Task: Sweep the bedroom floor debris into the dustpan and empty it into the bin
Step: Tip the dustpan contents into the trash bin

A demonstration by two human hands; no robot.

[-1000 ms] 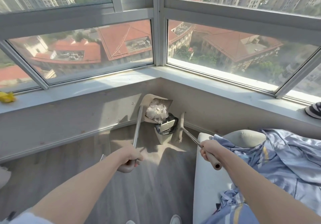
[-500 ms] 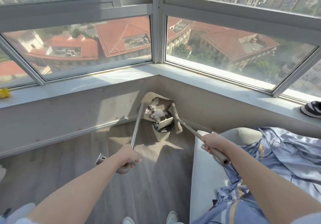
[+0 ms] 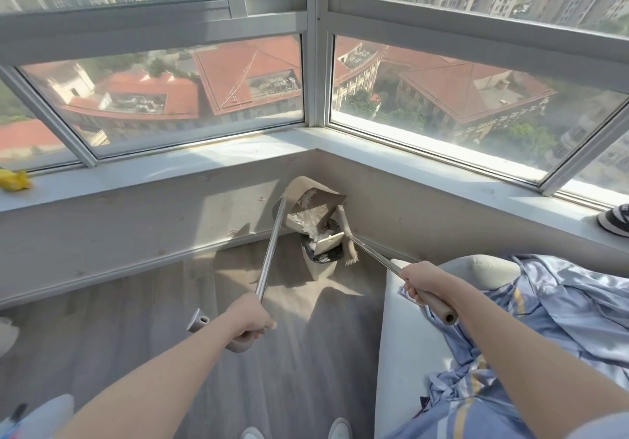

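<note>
Two hands: both up front, each gripping a long handle, arms stretched toward the corner under the windows.
Left hand [image 3: 250,316]: fingers curled tight round the grip end of the dustpan handle [image 3: 270,251]; thumb side toward the camera, fingertips mostly hidden underneath.
Right hand [image 3: 420,280]: fingers wrapped round the broom handle [image 3: 374,254] just above its tan grip end, which sticks out past the hand over the bed.
Dustpan [image 3: 311,207]: tan, lifted off the floor and tipped steeply, open mouth facing down at the bin; its metal handle runs back to the left hand.
Debris [image 3: 315,226]: whitish crumpled stuff at the pan's lower lip, right at the bin opening; cannot tell how much is inside the bin.
Bin [image 3: 321,263]: small, light coloured, black bag liner, standing on the floor in the corner; pale swing lid tilted.
Broom head [image 3: 347,237]: upright just right of the bin, between bin and wall, bristles pointing down; whether it touches the pan is unclear.
Floor [image 3: 153,302]: grey wood boards, sun patch near the bin.
Bed [image 3: 408,353]: white mattress edge at right, blue striped sheet [image 3: 561,319] bunched on it.
Window sill [image 3: 204,163]: yellow object [image 3: 13,180] far left, striped shoe [image 3: 616,220] far right.
Feet: white shoe tips [image 3: 337,430] at bottom edge.
</note>
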